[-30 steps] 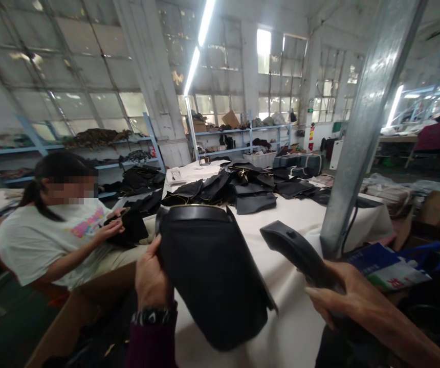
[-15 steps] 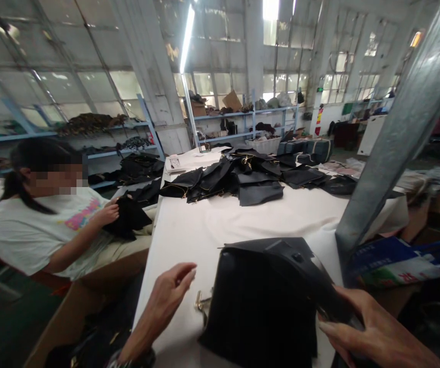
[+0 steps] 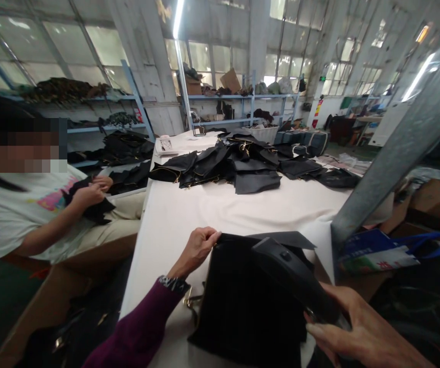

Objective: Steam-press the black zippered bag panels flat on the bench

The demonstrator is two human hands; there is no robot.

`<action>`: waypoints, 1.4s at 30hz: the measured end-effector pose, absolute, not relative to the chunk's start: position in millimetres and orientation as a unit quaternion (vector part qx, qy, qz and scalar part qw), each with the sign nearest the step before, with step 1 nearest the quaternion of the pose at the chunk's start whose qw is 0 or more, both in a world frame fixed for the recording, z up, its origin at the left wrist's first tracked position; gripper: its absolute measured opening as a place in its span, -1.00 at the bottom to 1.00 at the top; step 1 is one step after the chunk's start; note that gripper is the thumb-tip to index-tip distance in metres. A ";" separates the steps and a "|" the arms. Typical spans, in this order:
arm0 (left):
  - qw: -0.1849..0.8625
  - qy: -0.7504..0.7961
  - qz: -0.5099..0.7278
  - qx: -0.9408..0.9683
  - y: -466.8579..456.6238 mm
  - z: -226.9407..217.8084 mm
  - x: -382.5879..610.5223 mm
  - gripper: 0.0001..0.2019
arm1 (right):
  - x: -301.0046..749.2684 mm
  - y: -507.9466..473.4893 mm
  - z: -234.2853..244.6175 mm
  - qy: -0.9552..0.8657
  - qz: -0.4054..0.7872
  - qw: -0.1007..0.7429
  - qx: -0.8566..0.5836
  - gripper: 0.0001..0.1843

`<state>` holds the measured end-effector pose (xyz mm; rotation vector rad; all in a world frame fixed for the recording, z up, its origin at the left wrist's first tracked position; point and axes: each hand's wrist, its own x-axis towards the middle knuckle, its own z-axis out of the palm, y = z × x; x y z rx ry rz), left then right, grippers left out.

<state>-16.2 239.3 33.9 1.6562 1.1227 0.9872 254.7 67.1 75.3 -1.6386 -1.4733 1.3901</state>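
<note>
A black leather-like bag piece lies on the white-covered table in front of me, with a gold metal clasp or zipper pull at its left edge. My left hand, in a purple sleeve, pinches the piece's upper left corner between thumb and fingers. My right hand is wrapped round the handle of a black handheld electric tool with a button on top. The tool's front end points up and left, over the right part of the piece. Whether it touches the piece I cannot tell.
Black pieces with gold zippers are heaped across the table's far part. A slanted metal post rises at the right, near a blue and white bag. On the left sits a co-worker handling black material, beside a cardboard box.
My left hand has moved up and right and closed on the piece's upper left corner. The tool in my right hand shows more fully over the piece. The view has shifted slightly.
</note>
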 end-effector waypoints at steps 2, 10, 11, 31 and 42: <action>0.472 0.463 0.376 0.649 230.4 44.0 -16.4 -0.66 | 246.5 66.4 80.7 -0.565 0.526 0.258 -0.581 -0.76; 0.597 0.424 0.357 0.581 191.0 65.1 -15.2 -0.62 | 211.4 57.9 86.3 -0.580 0.533 0.246 -0.565 -0.76; 0.619 0.412 0.356 0.565 185.8 63.1 -14.1 -0.62 | 207.6 58.4 86.8 -0.585 0.530 0.250 -0.561 -0.78; 0.767 0.358 0.415 0.332 159.2 39.0 -12.7 -0.81 | 197.6 39.7 87.9 -0.604 0.493 0.248 -0.575 -0.65; 0.621 0.417 0.544 0.380 194.1 103.5 -48.9 -0.83 | 226.0 53.9 123.3 -0.626 0.416 0.332 -0.570 -0.72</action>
